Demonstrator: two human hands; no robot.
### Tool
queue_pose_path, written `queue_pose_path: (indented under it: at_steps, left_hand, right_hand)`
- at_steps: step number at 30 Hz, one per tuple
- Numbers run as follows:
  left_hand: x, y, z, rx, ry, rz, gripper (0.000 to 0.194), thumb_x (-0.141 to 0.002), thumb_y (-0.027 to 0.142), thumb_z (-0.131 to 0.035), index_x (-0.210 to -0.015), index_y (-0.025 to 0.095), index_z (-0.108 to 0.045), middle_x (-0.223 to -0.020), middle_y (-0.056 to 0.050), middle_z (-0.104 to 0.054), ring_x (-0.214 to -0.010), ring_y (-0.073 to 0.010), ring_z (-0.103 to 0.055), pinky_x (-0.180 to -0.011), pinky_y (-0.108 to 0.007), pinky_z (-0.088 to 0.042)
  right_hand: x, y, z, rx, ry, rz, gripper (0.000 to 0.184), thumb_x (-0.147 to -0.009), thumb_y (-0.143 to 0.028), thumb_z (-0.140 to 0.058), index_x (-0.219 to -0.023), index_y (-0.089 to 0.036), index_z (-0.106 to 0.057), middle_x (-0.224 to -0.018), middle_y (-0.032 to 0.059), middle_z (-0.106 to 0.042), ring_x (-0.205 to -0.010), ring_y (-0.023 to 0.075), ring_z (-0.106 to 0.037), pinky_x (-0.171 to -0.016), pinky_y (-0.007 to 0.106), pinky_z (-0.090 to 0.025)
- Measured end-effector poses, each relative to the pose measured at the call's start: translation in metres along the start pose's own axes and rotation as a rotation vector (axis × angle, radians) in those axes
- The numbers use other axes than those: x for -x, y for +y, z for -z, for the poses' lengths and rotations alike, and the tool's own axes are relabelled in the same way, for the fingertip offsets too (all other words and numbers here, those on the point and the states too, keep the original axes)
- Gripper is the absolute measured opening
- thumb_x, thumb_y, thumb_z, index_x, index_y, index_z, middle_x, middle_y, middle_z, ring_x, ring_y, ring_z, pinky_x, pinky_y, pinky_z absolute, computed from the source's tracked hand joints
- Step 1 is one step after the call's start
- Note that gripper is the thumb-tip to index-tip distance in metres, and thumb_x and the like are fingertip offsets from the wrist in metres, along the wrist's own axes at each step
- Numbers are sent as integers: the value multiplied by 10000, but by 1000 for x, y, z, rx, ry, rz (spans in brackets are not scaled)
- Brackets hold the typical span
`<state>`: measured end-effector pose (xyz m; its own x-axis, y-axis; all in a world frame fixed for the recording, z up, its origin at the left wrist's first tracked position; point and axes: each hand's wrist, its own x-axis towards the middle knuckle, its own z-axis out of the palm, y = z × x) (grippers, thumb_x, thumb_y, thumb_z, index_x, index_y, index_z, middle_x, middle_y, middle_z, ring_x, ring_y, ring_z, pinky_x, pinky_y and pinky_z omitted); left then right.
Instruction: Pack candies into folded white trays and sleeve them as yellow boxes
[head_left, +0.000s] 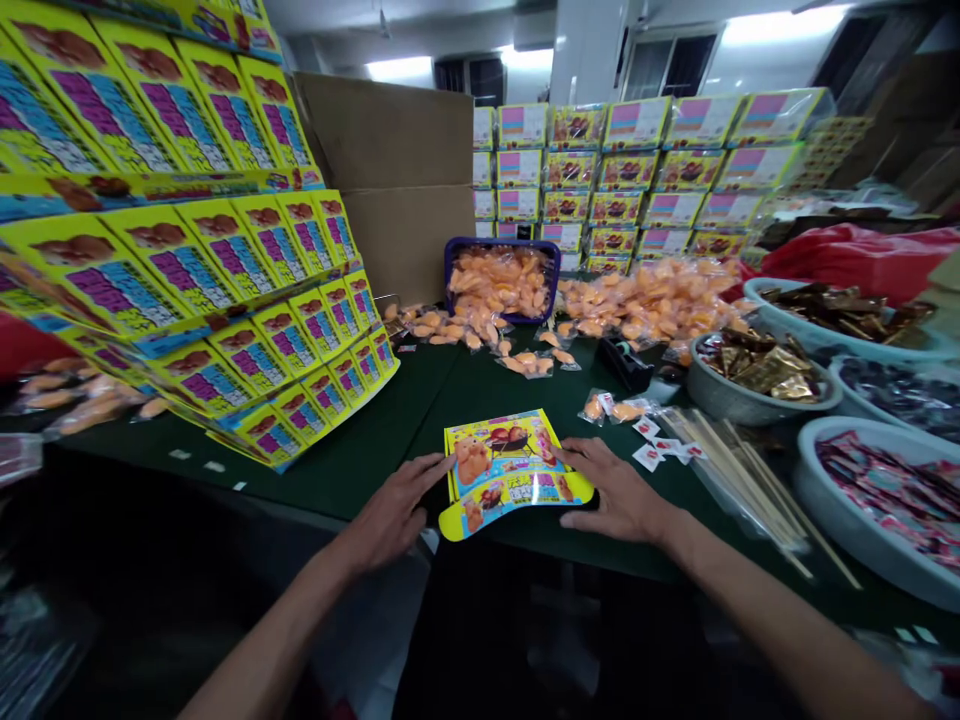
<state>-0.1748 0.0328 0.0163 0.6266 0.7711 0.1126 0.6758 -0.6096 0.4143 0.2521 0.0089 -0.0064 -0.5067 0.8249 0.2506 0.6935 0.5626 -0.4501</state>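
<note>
- Green-covered bench [420,395], with a yellow box [506,460] near its front edge, one curved flap jutting toward the person and seemingly unclosed; contents hidden
- Left hand [397,505] and right hand [611,490] touch its opposite sides, fingers extended and loosely spread, not clenched
- Beyond, purple basket [502,241] heaped with wrapped orange pieces [499,280]; to the right, grey bowl [757,408] of gold packets [757,365] and pale tub [832,540] of pink-red sachets [892,485]
- Stacked boxes [622,170] behind and tiered yellow cartons [255,365] at left look finished; this one doesn't
</note>
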Motion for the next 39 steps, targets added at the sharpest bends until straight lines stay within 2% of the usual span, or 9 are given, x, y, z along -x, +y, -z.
queue_pose_path:
  at_steps: [3, 5, 9, 13, 17, 28, 32, 36, 39]
  left_hand:
    - [-8, 5, 15, 2, 2, -49, 605, -1008, 230, -475, -1604, 334, -491, -1762, -41, -338, -1624, -288, -318, -1323, -553, -321]
    - [-23, 18, 20, -27, 52, -21, 422, -1067, 396, -460, -1405, 272, -680, -1742, -65, -375, -1623, -317, -312, -1319, -560, -315]
    - [-61, 61, 12, -144, 97, 168, 575, -1075, 633, -366, -1144, 200, -737, -1303, -150, -699, -1268, -327, -631, -1097, -514, -518]
    - [-84, 88, -12, -276, 109, 263, 737, -1024, 724, -408, -1547, 221, -536, -1483, -214, -589, -1302, -429, -578, -985, -564, -539]
    - [-81, 83, -31, -322, 39, 179, 689, -1066, 645, -377, -1659, 296, -409, -1755, -160, -336, -1615, -481, -244, -1140, -694, -419]
    - [-75, 70, -31, -216, -77, 86, 596, -1124, 499, -263, -1682, 312, -359, -1761, -71, -355, -1667, -376, -186, -1197, -661, -404]
    - [-70, 71, -28, -259, -133, 42, 817, -1049, 697, -396, -1719, 252, -253, -1782, -145, -278, -1668, -430, -131, -1181, -700, -395]
    - [-54, 85, -21, -289, -243, -24, 1273, -787, 914, -627, -1739, 232, -128, -1801, -214, -144, -1656, -513, -61, -1166, -792, -348]
    - [-32, 100, -23, -317, -272, -73, 1403, -657, 766, -869, -1739, 300, -108, -1813, -191, -103, -1651, -535, -40, -1159, -797, -367]
  right_hand:
    - [-5, -5, 18, -112, -71, -37, 813, -956, -738, -631, -1648, -352, -445, -1715, 113, -391, -1566, 394, -360, -1271, 657, -299]
    - [-18, -16, 28, -181, -51, -47, 585, -1092, -657, -397, -1502, -311, -631, -1606, 101, -550, -1546, 346, -414, -1268, 597, -322]
    - [-58, -45, 29, -50, 16, -274, 650, -1076, -707, -372, -1059, -204, -785, -1165, 131, -751, -1206, 325, -669, -1072, 499, -514]
    - [-79, -61, 2, 141, -7, -461, 700, -1031, -649, -542, -1569, -201, -523, -1594, 236, -500, -1375, 422, -574, -1068, 577, -521]
    - [-70, -54, -17, 180, -103, -352, 649, -1116, -526, -387, -1722, -333, -261, -1823, 134, -94, -1641, 449, -222, -1207, 688, -386]
    - [-64, -38, -29, 108, -24, -302, 723, -1109, -496, -401, -1704, -102, -284, -1808, 223, -33, -1659, 415, -203, -1277, 583, -377]
    - [-60, -31, -32, 130, 8, -153, 705, -1131, -527, -331, -1691, -100, -314, -1805, 204, -127, -1693, 337, 2, -1356, 590, -202]
    - [-41, -37, -25, 112, -77, -142, 997, -1008, -798, -445, -1721, -133, -238, -1801, 236, -88, -1681, 420, -9, -1312, 679, -237]
    - [-15, -55, -18, 118, -147, -140, 1208, -852, -921, -564, -1737, -183, -201, -1800, 248, 0, -1662, 499, 21, -1258, 768, -236]
